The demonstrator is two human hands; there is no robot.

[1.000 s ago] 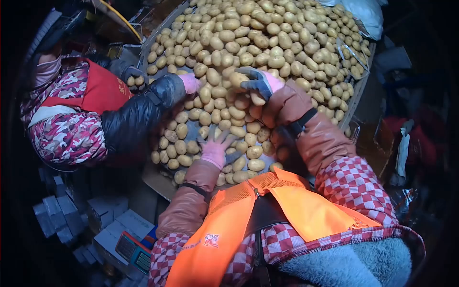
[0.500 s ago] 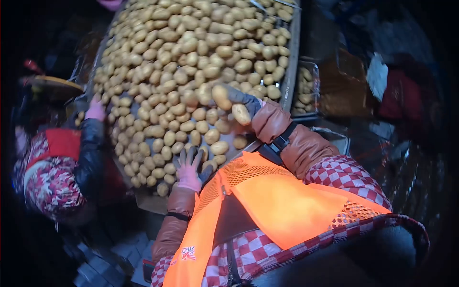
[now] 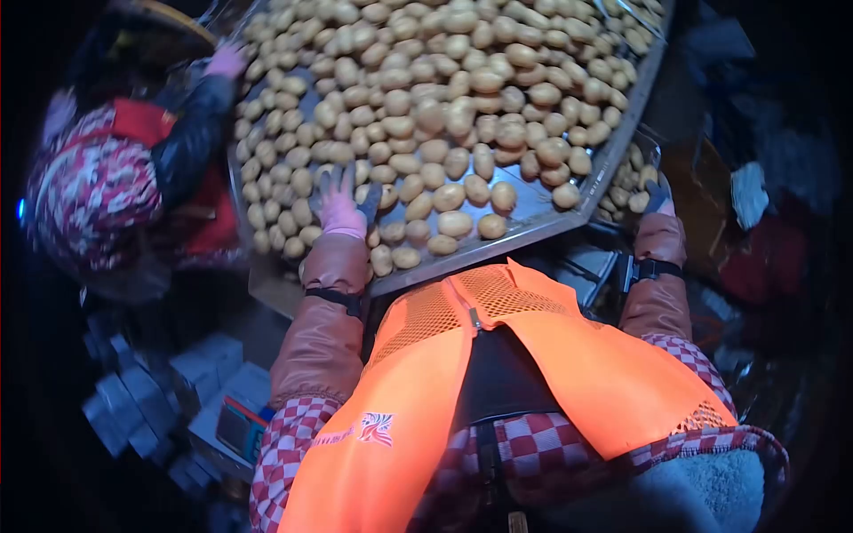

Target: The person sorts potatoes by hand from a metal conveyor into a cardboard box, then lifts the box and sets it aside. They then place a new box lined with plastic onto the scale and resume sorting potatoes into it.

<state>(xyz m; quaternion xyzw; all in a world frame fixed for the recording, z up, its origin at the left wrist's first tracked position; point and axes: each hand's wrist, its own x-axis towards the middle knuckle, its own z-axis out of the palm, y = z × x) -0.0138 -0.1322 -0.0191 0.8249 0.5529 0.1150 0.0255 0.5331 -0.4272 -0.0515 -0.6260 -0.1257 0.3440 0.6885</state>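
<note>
Fingers of my left hand (image 3: 342, 206) are fanned wide, palm down, pink glove flat on the potatoes (image 3: 444, 98) at the near-left part of the metal tray (image 3: 533, 233). Nothing is pinched or gripped; the hand just lies across the top of them. Potatoes sit loose all round it. Along the near rim they thin out with bare metal showing between them, and toward the far end they pile thick.

Now my right hand (image 3: 659, 197): dark glove, out past the tray's right corner, at the edge of a clear plastic punnet (image 3: 626, 178). The punnet sits just beside the tray with a few potatoes in it. The fingertips are hidden behind the back of the glove, so I can't tell whether they're closed round a potato or slack.

Off to my left, another person leans in, black sleeve (image 3: 187, 142) stretched forward, co-worker's hand (image 3: 227, 60) in a pink glove at the tray's far-left edge, on the potatoes. Low on the left, pale boxes (image 3: 133, 400) are stacked on the floor. My orange vest (image 3: 498, 382) fills the bottom of the view.
</note>
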